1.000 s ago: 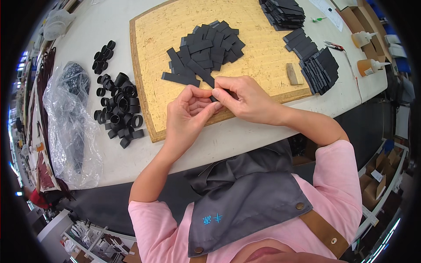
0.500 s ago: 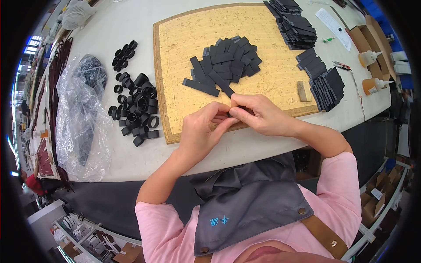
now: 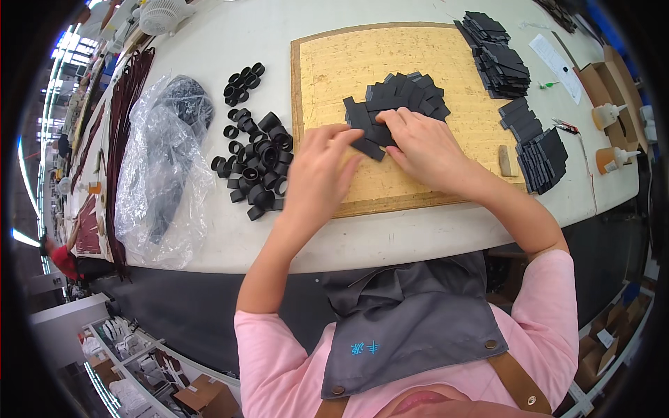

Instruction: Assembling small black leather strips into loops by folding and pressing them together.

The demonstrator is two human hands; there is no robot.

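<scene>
A fanned pile of flat black strips (image 3: 420, 90) lies on the yellow board. My right hand (image 3: 431, 155) rests over the near side of this pile, index finger and thumb apart, fingertips at the strips. Its other fingers are partly hidden, and I see nothing gripped in it. At the pile's left end, my left hand (image 3: 315, 173) hovers over the board's left edge, slightly blurred, with fingers spread and nothing in them. A loose cluster of short black rings (image 3: 261, 157) sits just left of that hand.
The yellow board (image 3: 334, 63) has a brown rim. Stacked black strips (image 3: 498, 59) stand at its right, with a small worn block (image 3: 507, 161), a cutter (image 3: 566, 127) and glue bottles (image 3: 613, 159) nearby. Clear plastic wrapping (image 3: 167, 174) lies far left.
My hands were together at the board's front edge, pinching a dark piece. They have parted: the right moved forward onto the strips, the left lifted away. The whole view has shifted.
</scene>
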